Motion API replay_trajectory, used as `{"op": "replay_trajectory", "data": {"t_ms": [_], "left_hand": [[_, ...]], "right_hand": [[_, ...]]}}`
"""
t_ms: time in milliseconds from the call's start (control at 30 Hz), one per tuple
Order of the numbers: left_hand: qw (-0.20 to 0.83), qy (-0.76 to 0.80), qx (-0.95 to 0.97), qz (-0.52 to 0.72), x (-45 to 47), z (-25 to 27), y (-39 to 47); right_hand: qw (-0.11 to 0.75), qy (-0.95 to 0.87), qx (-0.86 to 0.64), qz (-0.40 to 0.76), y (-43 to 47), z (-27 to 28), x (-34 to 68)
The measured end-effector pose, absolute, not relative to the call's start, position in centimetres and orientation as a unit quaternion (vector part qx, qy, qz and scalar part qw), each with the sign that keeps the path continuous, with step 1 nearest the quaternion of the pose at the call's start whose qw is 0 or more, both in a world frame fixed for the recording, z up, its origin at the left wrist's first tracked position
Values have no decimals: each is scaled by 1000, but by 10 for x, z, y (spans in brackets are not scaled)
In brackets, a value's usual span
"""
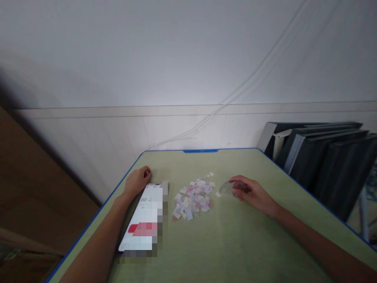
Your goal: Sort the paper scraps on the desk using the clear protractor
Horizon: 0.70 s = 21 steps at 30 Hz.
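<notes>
My right hand (257, 193) is closed on a small clear plastic piece, rounded like a shallow cup (225, 188), pinching it from the right just above the table. To its left lies a loose pile of small paper scraps (194, 197), mostly white with some pink, and a few stray bits at its far side. My left hand (137, 181) rests on the table near the left edge, fingers curled in with nothing visible in them. Right below that hand lies a phone (140, 214), its lit screen showing a timer and a red button; part of it is pixelated.
The pale green table (229, 243) has a blue rim and meets a white wall (165, 129) at the back. Dark folders or flat cases (326, 161) lean beyond the right edge. A brown wooden panel (44, 184) stands at the left. A white cable (212, 114) runs along the wall.
</notes>
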<state>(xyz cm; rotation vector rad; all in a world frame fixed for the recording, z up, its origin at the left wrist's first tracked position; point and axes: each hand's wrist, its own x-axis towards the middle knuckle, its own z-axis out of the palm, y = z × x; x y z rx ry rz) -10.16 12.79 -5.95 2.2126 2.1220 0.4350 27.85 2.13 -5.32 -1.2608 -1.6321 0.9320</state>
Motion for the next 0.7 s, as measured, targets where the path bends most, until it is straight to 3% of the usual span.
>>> {"op": "replay_trajectory", "data": {"t_ms": [133,300,700], "left_hand": [[18,690,711,136,-100,-57,127],[20,692,710,133,-99,-57,126],[23,691,710,130,-96,-52,123]], "right_hand": [[378,-720,-487,318,17,-56,277],[430,-690,-515,270,30,-60,271],[409,-710,-516,252,33,-54,267]]}}
